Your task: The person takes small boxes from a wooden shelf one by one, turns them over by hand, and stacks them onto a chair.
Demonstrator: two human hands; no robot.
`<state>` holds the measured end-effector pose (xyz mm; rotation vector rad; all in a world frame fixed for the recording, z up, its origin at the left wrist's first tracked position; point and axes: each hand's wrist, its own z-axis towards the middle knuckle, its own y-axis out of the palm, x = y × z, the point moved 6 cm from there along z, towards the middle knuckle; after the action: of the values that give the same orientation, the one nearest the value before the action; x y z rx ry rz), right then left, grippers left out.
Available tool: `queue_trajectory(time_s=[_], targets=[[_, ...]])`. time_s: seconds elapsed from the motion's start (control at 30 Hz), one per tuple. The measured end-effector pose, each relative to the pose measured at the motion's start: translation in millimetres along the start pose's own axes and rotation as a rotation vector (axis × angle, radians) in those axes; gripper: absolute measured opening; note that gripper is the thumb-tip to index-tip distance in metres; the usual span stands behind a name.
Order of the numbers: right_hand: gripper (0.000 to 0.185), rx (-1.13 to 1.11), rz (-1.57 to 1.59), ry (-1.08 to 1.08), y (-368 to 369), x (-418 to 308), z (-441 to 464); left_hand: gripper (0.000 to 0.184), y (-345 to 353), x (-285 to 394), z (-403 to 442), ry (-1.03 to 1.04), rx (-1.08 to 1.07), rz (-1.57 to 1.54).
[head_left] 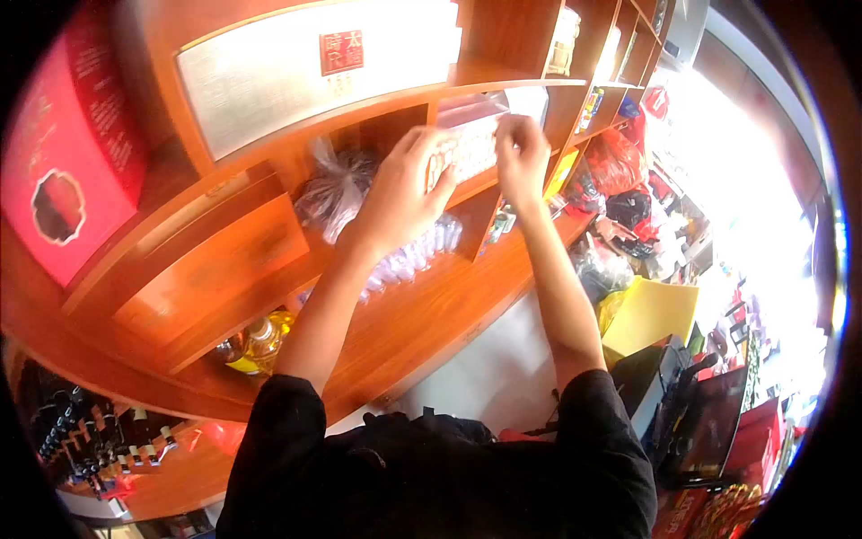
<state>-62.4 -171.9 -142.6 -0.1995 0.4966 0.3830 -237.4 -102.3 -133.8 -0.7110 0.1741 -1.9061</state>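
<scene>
My left hand reaches into the wooden shelf unit, its thumb held apart from its curved fingers. Just beyond it, in a compartment, is a whitish package with reddish marks, partly covered by both hands and blurred. I cannot tell whether the left hand touches it. At the package's right end is my right hand, with fingers curled in and closed; whatever they may hold is hidden. Left of my left hand sits a knotted clear plastic bag with dark contents. Below the hands stand several small clear purplish bottles.
A silver-white box with a red seal lies on the shelf above. At far left stands a red box. A bottle of yellow liquid sits low. To the right are a yellow chair, plastic bags and a dark monitor.
</scene>
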Motion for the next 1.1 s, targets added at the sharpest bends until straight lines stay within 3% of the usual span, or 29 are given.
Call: queue_trajectory(time_s=[0.13, 0.23, 0.3, 0.43, 0.5, 0.57, 0.63, 0.7, 0.77, 0.9, 0.97, 1.03, 1.1], targets=[[0.018, -0.017, -0.15, -0.13, 14.9, 27.4, 102.8, 0.036, 28.3, -6.5, 59.9, 0.062, 0.044, 0.073], [0.04, -0.189, -0.267, -0.227, 47.1, 63.1, 160.8, 0.044, 53.0, -25.6, 97.3, 0.046, 0.012, 0.17], [0.043, -0.331, -0.265, -0.235, 65.3, 87.0, 181.4, 0.045, 65.4, -44.3, 122.5, 0.066, 0.053, 0.327], [0.054, -0.611, -0.192, -0.298, 81.9, 119.9, 188.0, 0.053, 86.6, -78.8, 159.1, -0.147, 0.059, 0.562], [0.051, -0.635, -0.086, -0.278, 69.7, 126.6, 183.8, 0.057, 97.0, -87.8, 168.9, -0.269, 0.052, 0.614], [0.042, -0.757, 0.075, -0.059, 54.7, 131.3, 180.3, 0.059, 103.9, -94.6, 179.4, -0.321, 0.066, 0.674], [0.033, -0.711, 0.104, -0.081, 41.1, 136.9, 175.6, 0.06, 113.7, -88.6, 186.4, -0.272, 0.128, 0.663], [0.031, -0.676, 0.512, -0.169, 27.6, 135.9, 169.4, 0.059, 120.1, -86.7, 191.5, -0.417, 0.118, 0.748], [0.03, -0.675, 0.592, -0.18, 17.0, 133.5, 165.3, 0.052, 119.8, -92.1, 190.8, -0.494, 0.156, 0.781], [0.029, -0.318, 0.637, -0.173, -2.1, 150.0, 169.8, 0.043, 118.4, -75.4, 184.8, -0.365, 0.276, 0.716], [0.034, -0.239, 0.715, -0.081, -9.8, 150.8, 163.4, 0.041, 129.6, -39.2, 179.5, 0.11, 0.222, 0.886], [0.039, -0.307, 0.864, -0.07, -14.8, 141.7, 149.6, 0.04, 127.9, -23.2, 161.6, 0.08, 0.232, 0.94], [0.038, -0.391, 1.024, -0.054, -16.6, 124.6, 129.5, 0.036, 125.1, 0.7, 138.6, 0.235, 0.212, 0.933]])
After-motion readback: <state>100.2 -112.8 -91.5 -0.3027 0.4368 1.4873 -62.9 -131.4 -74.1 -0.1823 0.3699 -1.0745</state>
